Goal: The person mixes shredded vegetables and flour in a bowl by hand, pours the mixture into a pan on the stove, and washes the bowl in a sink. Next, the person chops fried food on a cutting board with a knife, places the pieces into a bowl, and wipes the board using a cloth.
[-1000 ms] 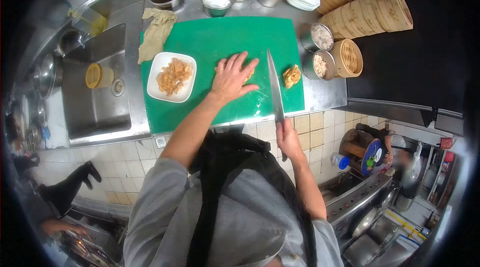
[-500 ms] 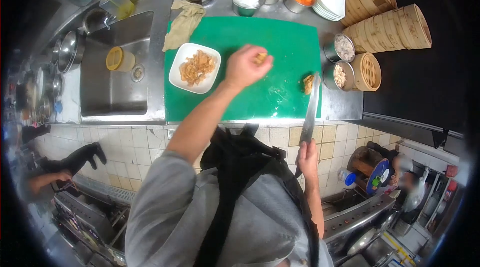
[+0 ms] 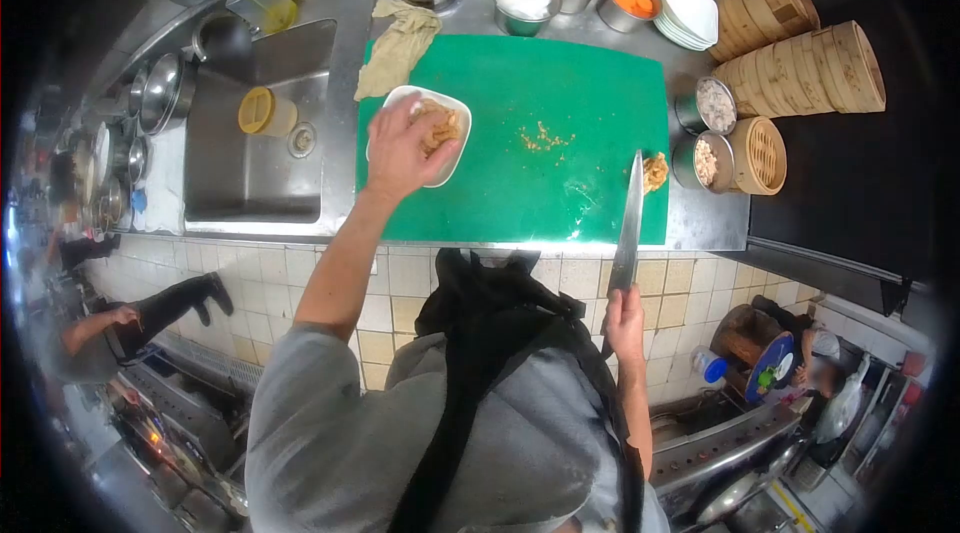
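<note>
My left hand [image 3: 405, 148] is over the white square bowl [image 3: 458, 155] on the left of the green cutting board [image 3: 500, 203], its fingers curved down onto the light-brown food pieces [image 3: 442, 123]. Whether it still grips any is hard to see. My right hand [image 3: 625, 318] is closed round the handle of a long knife [image 3: 628, 233], whose blade points away from me over the board's right side. Beside the blade tip lies a small brown food heap [image 3: 655, 173]. Small crumbs [image 3: 543, 139] are scattered mid-board.
A beige cloth [image 3: 398, 48] lies at the board's upper left, by the sink [image 3: 255, 173]. Metal bowls [image 3: 525, 3] line the back. White dishes [image 3: 687, 13], bamboo steamers [image 3: 810, 68] and two food tins [image 3: 705, 161] stand right. Other people are at the far left and right.
My left hand has closed on food from the board's middle and carried it left to the white bowl, leaving crumbs. The knife has swung right, near the small heap.
</note>
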